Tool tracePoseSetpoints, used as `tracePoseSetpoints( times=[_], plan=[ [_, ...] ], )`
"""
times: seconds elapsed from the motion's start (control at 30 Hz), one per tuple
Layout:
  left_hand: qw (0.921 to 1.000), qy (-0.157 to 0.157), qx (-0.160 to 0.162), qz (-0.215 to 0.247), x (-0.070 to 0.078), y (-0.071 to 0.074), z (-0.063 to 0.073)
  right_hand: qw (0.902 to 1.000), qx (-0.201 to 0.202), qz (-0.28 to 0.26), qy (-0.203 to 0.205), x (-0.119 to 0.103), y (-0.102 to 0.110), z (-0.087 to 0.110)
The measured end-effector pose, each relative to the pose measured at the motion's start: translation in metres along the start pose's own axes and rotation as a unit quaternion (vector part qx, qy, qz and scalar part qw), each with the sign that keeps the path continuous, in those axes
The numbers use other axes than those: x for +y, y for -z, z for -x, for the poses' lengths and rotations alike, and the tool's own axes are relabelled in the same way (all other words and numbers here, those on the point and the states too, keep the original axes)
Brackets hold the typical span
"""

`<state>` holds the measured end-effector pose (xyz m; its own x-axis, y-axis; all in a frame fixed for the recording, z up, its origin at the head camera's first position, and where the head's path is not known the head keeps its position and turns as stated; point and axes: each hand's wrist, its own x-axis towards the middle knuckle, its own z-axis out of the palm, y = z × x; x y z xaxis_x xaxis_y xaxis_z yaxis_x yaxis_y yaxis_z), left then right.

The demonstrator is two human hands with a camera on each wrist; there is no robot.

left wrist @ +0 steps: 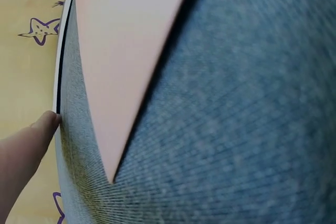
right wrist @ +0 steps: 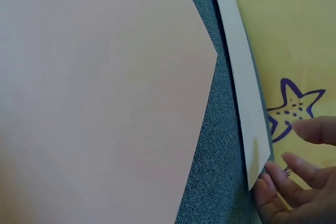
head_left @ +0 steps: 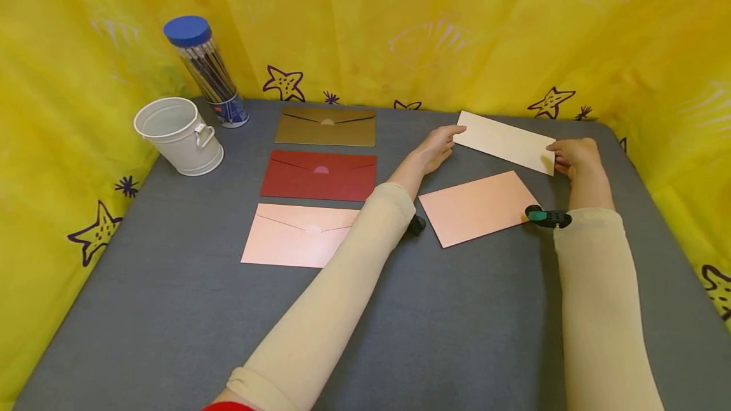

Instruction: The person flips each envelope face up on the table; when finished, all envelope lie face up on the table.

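A cream envelope (head_left: pixel 505 143) lies at the back right, slanting down to the right, its face plain. My left hand (head_left: pixel 434 150) is at its left end, one digit reaching onto the edge; in the left wrist view a single fingertip (left wrist: pixel 52 120) touches that edge. At the opposite end is my right hand (head_left: pixel 578 156). In the right wrist view its fingers (right wrist: pixel 281 182) touch the corner, while the thumb stands apart from the paper. Nearer me, a plain peach envelope (head_left: pixel 478 208) lies slanted between the forearms.
Left of my left arm, gold (head_left: pixel 325 129), red (head_left: pixel 320 176) and pale pink (head_left: pixel 297 236) envelopes lie in a column, flaps up. My left sleeve covers part of the pink one. A white bucket (head_left: pixel 191 148) and a blue-lidded pencil jar (head_left: pixel 208 71) stand at the back left.
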<state>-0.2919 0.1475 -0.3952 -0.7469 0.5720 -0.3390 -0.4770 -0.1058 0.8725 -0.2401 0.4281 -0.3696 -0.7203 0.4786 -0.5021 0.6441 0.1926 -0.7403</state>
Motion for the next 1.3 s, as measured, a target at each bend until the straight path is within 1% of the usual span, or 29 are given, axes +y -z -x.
tracePoseSetpoints(
  times=[0.1,0.2,0.33,0.43,0.5,0.57,0.67,0.73,0.83,0.97,1.03,1.1,1.2,1.3],
  plan=[
    [0.9997,-0.005,0.024,0.008,0.002,-0.001,0.002,1.0,-0.002,0.001,0.0,0.001,0.001,0.002],
    [0.9988,-0.008,0.048,0.001,0.004,-0.001,0.004,1.0,-0.004,0.007,0.004,0.002,0.004,0.006],
    [0.9968,-0.015,0.078,-0.009,0.005,-0.001,0.004,0.9997,0.015,0.005,0.016,0.004,0.006,0.011],
    [0.9941,-0.03,0.104,-0.002,0.005,0.001,0.001,0.9995,0.028,-0.007,0.007,0.003,0.006,0.013],
    [0.9916,-0.041,0.123,0.003,0.005,0.002,0.001,0.9996,0.022,-0.019,-0.003,0.002,0.007,0.015],
    [0.9887,-0.053,0.14,0.001,0.005,0.006,0.002,0.9995,0.007,-0.026,-0.015,0.001,0.007,0.016],
    [0.9858,-0.064,0.155,-0.008,0.008,0.012,0.005,0.9991,-0.022,-0.034,-0.01,-0.001,0.007,0.016],
    [0.9849,-0.069,0.157,-0.02,0.011,0.017,0.008,0.9988,-0.036,-0.032,-0.004,-0.004,0.006,0.017],
    [0.9842,-0.07,0.159,-0.035,0.016,0.025,0.013,0.998,-0.044,-0.038,0.022,-0.009,0.002,0.018],
    [0.9841,-0.068,0.155,-0.053,0.023,0.039,0.02,0.9935,-0.054,-0.079,0.061,-0.014,-0.005,0.022],
    [0.985,-0.069,0.147,-0.058,0.025,0.047,0.024,0.9904,-0.064,-0.096,0.076,-0.017,-0.009,0.024],
    [0.9856,-0.069,0.141,-0.062,0.028,0.053,0.027,0.9874,-0.073,-0.112,0.085,-0.019,-0.012,0.028],
    [0.9863,-0.064,0.132,-0.076,0.032,0.062,0.033,0.985,-0.083,-0.118,0.094,-0.022,-0.017,0.034],
    [0.9859,-0.055,0.126,-0.095,0.036,0.07,0.038,0.984,-0.088,-0.123,0.093,-0.024,-0.02,0.039]
  ],
)
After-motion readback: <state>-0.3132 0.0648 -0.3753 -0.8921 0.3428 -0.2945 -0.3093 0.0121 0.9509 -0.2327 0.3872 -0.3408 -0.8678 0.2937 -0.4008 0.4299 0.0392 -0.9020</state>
